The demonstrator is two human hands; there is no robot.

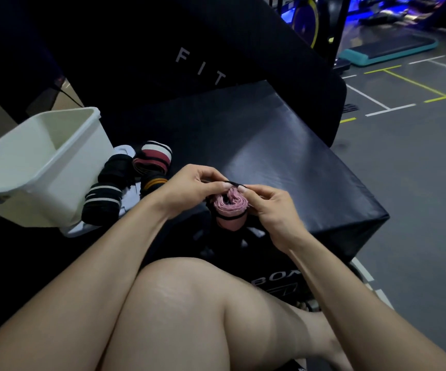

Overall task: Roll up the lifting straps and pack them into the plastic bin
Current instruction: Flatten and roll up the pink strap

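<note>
- Fingers (223, 186) of both hands, left hand (189, 187) & right hand (267, 210), pinching pink strap roll (231, 207) above counter's (283, 156) near edge; thin black band around it.
- Four rolled straps (125, 180) by near-left corner, beside white bin (42, 167).
- Bin looks empty; packing all still to do.
</note>
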